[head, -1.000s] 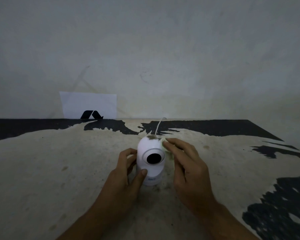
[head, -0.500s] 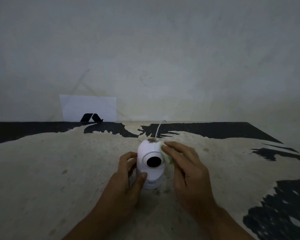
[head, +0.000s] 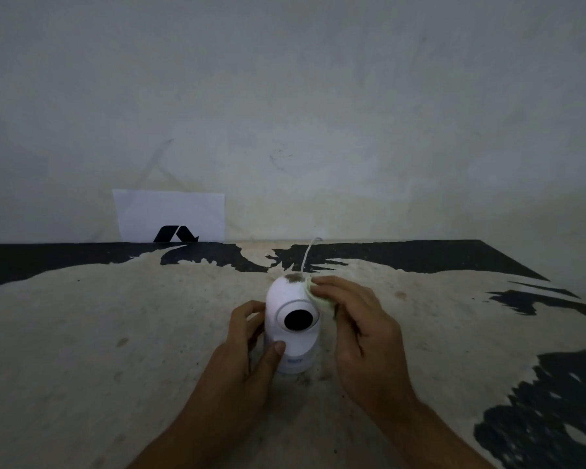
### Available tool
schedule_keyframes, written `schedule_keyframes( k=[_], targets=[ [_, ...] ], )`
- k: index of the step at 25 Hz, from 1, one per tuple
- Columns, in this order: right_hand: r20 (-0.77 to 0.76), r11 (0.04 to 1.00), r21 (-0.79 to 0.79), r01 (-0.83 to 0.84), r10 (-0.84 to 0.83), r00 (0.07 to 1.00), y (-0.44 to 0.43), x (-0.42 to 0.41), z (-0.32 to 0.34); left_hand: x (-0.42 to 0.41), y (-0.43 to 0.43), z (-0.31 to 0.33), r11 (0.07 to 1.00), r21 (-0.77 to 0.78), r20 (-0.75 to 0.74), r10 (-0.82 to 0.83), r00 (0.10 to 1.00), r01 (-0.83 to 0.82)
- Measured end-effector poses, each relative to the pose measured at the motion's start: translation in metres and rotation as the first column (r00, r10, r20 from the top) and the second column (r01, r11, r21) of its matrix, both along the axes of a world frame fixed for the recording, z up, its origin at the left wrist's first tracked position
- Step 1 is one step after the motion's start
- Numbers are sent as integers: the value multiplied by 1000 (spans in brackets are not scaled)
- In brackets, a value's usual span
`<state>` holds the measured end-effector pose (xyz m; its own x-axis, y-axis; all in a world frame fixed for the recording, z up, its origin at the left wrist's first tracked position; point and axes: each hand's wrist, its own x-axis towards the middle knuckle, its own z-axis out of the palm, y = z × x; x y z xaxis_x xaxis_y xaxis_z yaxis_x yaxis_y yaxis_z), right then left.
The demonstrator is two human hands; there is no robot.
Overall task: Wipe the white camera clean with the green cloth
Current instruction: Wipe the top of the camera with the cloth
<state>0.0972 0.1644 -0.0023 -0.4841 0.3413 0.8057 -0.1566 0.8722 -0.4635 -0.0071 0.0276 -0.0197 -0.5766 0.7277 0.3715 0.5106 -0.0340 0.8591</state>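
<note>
The white camera [head: 286, 301] stands upright on the worn table, its round black lens facing me. A brown smudge [head: 293, 278] sits on top of its dome. My left hand [head: 247, 346] wraps the camera's left side and base, thumb on the front. My right hand [head: 359, 323] presses the pale green cloth [head: 313, 294] against the upper right of the dome. Most of the cloth is hidden under my fingers.
A thin white cable [head: 307, 255] runs from behind the camera toward the wall. A white card with a black logo [head: 170, 216] leans against the wall at the back left. The table [head: 115, 333] is beige with peeling black patches at the back and right.
My right hand has slid the cloth a little along the upper right of the dome. The left hand keeps its grip on the camera, which has not moved.
</note>
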Motion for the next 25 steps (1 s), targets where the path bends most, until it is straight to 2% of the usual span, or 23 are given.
schedule_keyframes(
  k=[2,7,12,17,19,21,25],
  targets=[
    [38,994,-110,24,-20,999,3,-4,6,0,-1,-1,1000,12,17,-4,1000,3],
    [21,998,-59,19,-18,1000,14,-5,10,-2,0,-2,1000,16,35,-13,999,13],
    [93,983,-181,36,-19,995,14,-9,1,-2,1,-1,1000,14,60,-2,998,2],
    [23,960,-256,-114,124,992,6,-8,3,-2,1,-1,1000,8,81,3,997,-4],
    [37,959,-268,-89,102,994,5,-8,3,-2,1,-1,1000,12,87,4,996,-5],
    [46,970,-239,-35,47,998,6,-8,3,-1,1,0,1000,13,81,6,997,-7],
    [-19,1000,-23,-3,3,1000,3,-3,-1,-1,2,1,1000,16,64,9,998,-10]
  ],
)
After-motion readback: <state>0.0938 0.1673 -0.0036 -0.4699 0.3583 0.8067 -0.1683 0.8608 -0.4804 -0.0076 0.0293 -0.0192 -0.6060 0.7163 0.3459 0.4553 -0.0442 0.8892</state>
